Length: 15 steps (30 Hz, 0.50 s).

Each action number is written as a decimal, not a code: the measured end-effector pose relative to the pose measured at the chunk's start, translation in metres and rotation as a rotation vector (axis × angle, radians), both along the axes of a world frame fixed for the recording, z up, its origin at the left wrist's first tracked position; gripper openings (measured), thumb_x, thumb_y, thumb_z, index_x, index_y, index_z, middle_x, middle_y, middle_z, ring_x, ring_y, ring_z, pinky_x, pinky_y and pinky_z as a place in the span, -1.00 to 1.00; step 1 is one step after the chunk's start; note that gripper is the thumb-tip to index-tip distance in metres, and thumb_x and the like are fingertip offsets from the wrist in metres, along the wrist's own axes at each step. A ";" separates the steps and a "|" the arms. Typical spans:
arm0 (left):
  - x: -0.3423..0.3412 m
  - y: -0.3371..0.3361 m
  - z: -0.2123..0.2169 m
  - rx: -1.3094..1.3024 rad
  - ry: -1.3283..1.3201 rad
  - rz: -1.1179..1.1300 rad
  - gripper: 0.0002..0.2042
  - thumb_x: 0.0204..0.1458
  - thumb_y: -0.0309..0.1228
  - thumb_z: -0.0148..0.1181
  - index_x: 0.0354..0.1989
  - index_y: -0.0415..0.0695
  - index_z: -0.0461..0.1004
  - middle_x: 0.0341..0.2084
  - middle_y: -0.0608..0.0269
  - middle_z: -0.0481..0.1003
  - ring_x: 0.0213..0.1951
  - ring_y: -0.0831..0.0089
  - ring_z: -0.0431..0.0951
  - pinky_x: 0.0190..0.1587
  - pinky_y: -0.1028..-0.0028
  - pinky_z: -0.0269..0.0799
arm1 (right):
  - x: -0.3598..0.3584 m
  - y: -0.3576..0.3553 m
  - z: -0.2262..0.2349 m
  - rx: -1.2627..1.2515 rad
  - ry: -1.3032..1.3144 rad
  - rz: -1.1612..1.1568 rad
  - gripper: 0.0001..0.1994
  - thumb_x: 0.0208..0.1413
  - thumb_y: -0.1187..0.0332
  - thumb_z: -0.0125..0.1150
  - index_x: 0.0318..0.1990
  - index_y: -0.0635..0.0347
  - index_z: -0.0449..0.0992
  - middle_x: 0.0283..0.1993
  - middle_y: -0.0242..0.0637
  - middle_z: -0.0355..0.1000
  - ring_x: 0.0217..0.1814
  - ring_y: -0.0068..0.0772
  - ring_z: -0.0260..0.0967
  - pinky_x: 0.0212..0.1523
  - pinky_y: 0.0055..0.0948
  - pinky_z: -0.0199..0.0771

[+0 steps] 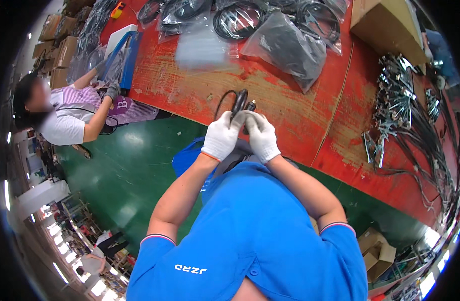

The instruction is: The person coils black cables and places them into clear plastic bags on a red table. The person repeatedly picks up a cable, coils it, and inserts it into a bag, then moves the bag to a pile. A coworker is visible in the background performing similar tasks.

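Both my hands wear white gloves and meet at the near edge of the red worktable (184, 98). My left hand (221, 137) is closed on a bundled black cable (238, 102), whose loop sticks out over the tabletop. Close against it, my right hand (262, 136) is closed around the same cable near a black plug (251, 105) with a small bright tip. My fingers hide the middle of the bundle.
Bagged coils of black cable (237, 21) and a clear bag with dark contents (290, 50) lie farther back. Metal clamps on cables (394, 95) pile up at right, near a cardboard box (388, 27). A gloved co-worker (64, 113) handles a blue tray (131, 60) at left.
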State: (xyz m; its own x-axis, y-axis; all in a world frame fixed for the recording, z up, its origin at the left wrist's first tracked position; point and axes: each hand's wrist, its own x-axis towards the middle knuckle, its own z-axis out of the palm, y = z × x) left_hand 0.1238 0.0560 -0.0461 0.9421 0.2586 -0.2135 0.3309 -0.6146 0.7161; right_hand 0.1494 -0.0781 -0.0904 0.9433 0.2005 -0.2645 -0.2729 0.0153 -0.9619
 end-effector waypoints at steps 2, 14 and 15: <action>-0.001 0.003 -0.013 0.374 -0.055 -0.156 -0.64 0.30 -0.06 0.19 -0.32 -0.13 0.46 -0.64 0.00 0.53 -0.54 0.06 0.63 -0.48 0.12 0.48 | 0.021 -0.003 0.009 0.294 0.453 0.022 -0.67 0.34 0.07 0.23 -0.16 0.19 0.63 -0.19 -0.13 0.55 -0.16 -0.28 0.58 -0.13 -0.28 0.58; 0.024 0.086 -0.177 0.553 -0.325 -0.791 -0.60 0.08 0.02 0.32 -0.36 -0.09 0.41 -0.63 0.23 0.47 -0.57 0.23 0.57 -0.47 0.24 0.46 | 0.065 0.046 -0.129 -0.724 0.276 0.170 -0.34 0.13 -0.10 0.28 0.04 0.42 0.39 -0.12 0.29 0.59 0.02 0.27 0.57 0.10 -0.01 0.52; 0.015 0.092 -0.197 0.503 -0.320 -0.839 -0.60 0.08 0.02 0.32 -0.36 -0.09 0.41 -0.62 0.24 0.47 -0.56 0.23 0.57 -0.46 0.24 0.47 | 0.061 0.047 -0.135 -0.811 0.276 0.206 -0.33 0.14 -0.12 0.26 0.05 0.42 0.37 -0.12 0.32 0.58 0.02 0.30 0.57 0.10 0.02 0.52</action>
